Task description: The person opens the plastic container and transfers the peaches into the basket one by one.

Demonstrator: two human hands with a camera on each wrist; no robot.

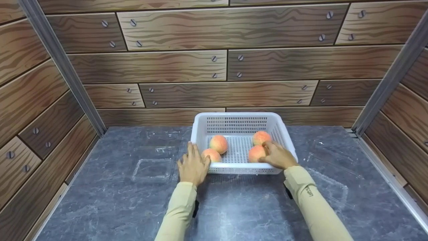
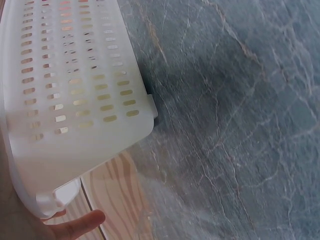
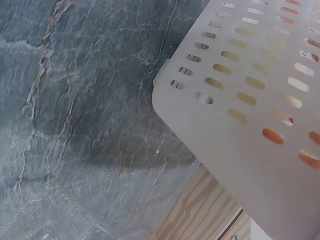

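Note:
A white perforated plastic basket [image 1: 240, 165] sits on the dark marbled table, with peaches inside on both sides. My left hand [image 1: 194, 166] lies at its front left corner, fingers spread against the rim. Beside those fingers is the front left peach [image 1: 211, 155], with another peach [image 1: 218, 144] just behind. Reaching over the front right rim, my right hand [image 1: 281, 156] holds the front right peach [image 1: 256, 154] between thumb and fingers. A further peach [image 1: 261, 137] lies behind it. In the left wrist view, a fingertip [image 2: 90, 220] shows below the basket's corner.
Clear plastic containers lie on the table [image 1: 234, 207] either side: one container [image 1: 152, 169] at left, another container [image 1: 329, 187] at right. Wood-patterned walls [image 1: 200, 67] enclose the back and sides, with grey metal posts [image 1: 67, 67] at the corners.

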